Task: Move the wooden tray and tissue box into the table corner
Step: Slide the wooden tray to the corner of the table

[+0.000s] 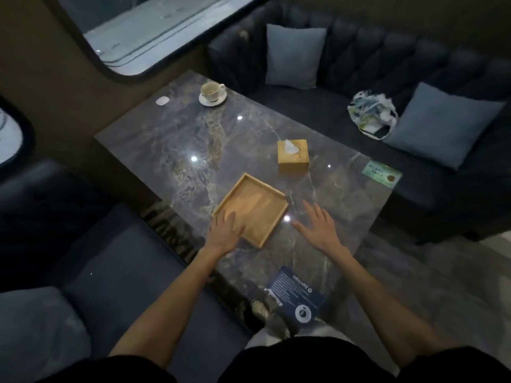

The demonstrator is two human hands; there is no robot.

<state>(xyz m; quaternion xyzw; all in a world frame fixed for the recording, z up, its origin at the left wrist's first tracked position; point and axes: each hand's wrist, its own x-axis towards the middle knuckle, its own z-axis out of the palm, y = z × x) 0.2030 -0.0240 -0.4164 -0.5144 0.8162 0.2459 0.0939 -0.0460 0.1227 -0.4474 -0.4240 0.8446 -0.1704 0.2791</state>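
A square wooden tray [255, 207] with nothing in it lies on the dark marble table [177, 145], near its front middle. Beyond it to the right stands a wooden tissue box [293, 157] with a white tissue sticking out of its top. My left hand [224, 233] rests flat, fingers spread, over the tray's near left corner. My right hand [318, 226] hovers open just right of the tray, apart from it, holding nothing.
A white cup on a saucer [212, 92] and a small white pad [162, 101] sit at the far left corner. A green card [383, 174] and a blue leaflet [294, 295] lie at the right and near edges. Dark sofas with cushions [294, 59] and a bag [372, 113] surround the table.
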